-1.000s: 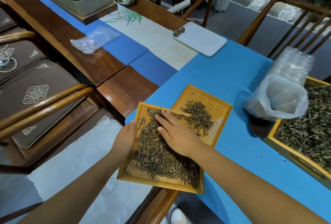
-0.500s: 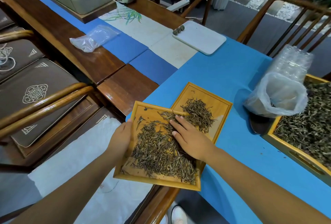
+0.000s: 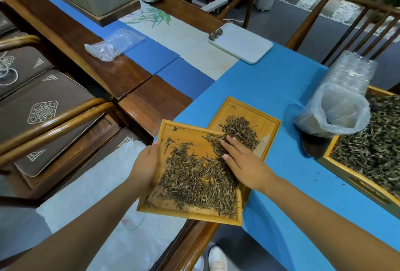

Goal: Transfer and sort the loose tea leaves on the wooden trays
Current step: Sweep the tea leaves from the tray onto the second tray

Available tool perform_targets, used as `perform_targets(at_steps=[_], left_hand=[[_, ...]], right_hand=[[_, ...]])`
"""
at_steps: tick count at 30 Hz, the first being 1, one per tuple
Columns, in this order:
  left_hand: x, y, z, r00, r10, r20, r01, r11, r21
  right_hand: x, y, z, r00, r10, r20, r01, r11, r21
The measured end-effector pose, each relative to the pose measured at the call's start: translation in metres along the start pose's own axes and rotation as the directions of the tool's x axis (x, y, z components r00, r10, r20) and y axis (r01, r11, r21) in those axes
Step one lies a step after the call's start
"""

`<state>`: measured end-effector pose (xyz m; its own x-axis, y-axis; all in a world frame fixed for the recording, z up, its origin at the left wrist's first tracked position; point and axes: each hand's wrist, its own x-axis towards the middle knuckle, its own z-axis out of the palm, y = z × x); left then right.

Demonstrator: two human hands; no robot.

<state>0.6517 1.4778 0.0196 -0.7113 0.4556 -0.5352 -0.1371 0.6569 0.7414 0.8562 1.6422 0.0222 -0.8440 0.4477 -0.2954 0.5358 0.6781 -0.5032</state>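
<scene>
Currently, on the blue tablecloth (image 3: 281,89), our left hand (image 3: 144,164) grips the near wooden tray (image 3: 186,213) by its left rim, overlapping the far tray (image 3: 267,125); our right hand (image 3: 243,161), fingers straight, presses on the tea leaves (image 3: 194,179) at the overlap

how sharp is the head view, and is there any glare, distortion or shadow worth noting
Head view: the loose brown tea leaves look crisp; the long wooden table edge bows from wide-angle distortion; soft glare sits on the crumpled clear plastic bag, which casts a faint shadow on the blue tablecloth.
</scene>
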Motion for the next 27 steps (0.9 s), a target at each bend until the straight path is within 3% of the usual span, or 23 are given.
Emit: perform_targets(at_steps=[5,16,19,27], left_hand=[[-0.001,-0.001,-0.002,1.000,0.013,0.021,-0.013,1.000,0.001],[-0.005,-0.003,-0.005,0.997,0.063,0.031,-0.066,0.994,0.082],[-0.003,-0.006,-0.005,0.998,0.055,0.024,-0.057,0.996,0.075],[-0.001,-0.009,-0.003,0.999,0.045,0.020,-0.046,0.997,0.054]], right_hand=[[-0.012,-0.014,0.013,0.992,-0.104,0.066,0.109,0.992,-0.067],[-0.015,0.002,0.006,0.999,0.016,0.050,-0.013,0.998,-0.056],[-0.030,-0.004,0.005,0.998,-0.036,0.047,0.037,0.999,-0.032],[-0.082,-0.024,0.020,0.964,-0.157,0.213,0.174,0.983,-0.064]])
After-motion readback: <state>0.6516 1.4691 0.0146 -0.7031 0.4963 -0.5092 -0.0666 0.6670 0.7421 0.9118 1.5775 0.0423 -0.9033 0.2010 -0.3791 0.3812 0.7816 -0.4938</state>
